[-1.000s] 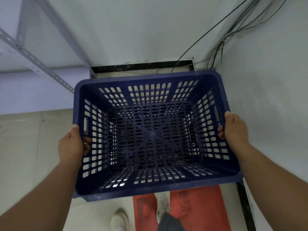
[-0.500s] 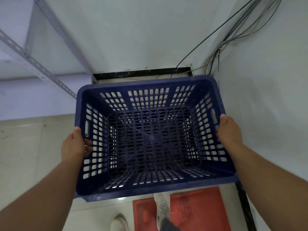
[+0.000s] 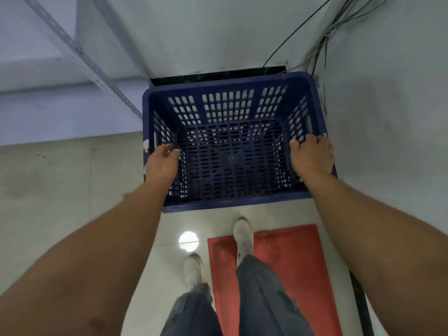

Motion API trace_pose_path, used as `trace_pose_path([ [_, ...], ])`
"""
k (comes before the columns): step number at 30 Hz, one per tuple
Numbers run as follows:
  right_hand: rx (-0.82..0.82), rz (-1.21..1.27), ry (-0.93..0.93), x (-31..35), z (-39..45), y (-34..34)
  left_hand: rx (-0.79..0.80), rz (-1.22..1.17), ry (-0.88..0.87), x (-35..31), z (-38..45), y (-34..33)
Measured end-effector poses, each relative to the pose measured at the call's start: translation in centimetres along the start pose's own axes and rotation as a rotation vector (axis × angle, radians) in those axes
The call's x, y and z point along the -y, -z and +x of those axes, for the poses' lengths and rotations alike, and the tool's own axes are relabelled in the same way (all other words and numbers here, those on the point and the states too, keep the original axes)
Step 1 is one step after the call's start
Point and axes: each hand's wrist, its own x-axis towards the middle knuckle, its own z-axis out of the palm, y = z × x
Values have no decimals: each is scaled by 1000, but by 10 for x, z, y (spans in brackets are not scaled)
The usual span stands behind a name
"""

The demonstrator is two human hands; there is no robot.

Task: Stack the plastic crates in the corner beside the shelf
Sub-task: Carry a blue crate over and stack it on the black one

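Blue crate (image 3: 230,146) sits between both hands, in the corner w/ walls just beyond and to the right — left hand (image 3: 162,163) grips its left rim, right hand (image 3: 311,157) grips the right rim. Red mat (image 3: 286,263) lies nearer the person, under one shoe.

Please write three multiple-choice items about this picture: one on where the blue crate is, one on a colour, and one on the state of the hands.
1. Where is the blue crate?
A. on the shelf
B. in the corner, by the right wall
C. on the red mat

2. What colour is the mat under one shoe?
A. red
B. green
C. black

3. How do the hands meet the crate?
A. both hang free
B. only one touches it
C. both are at its side rims

Key: B, its back rim nears the corner. A, it is plainly red. C, left hand and right hand grip opposite rims.
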Motion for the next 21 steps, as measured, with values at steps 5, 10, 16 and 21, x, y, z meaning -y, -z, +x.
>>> trace_pose_path([
  [5,29,119,-134,-5,-55,1,105,17,-20,6,-39,17],
  [10,46,260,-269,-9,-133,-7,279,52,-92,23,-76,39],
  [16,-8,406,-281,-18,-226,-11,486,96,-181,42,-117,54],
  [21,11,411,-387,-41,-291,-15,628,183,-232,56,-162,43],
])
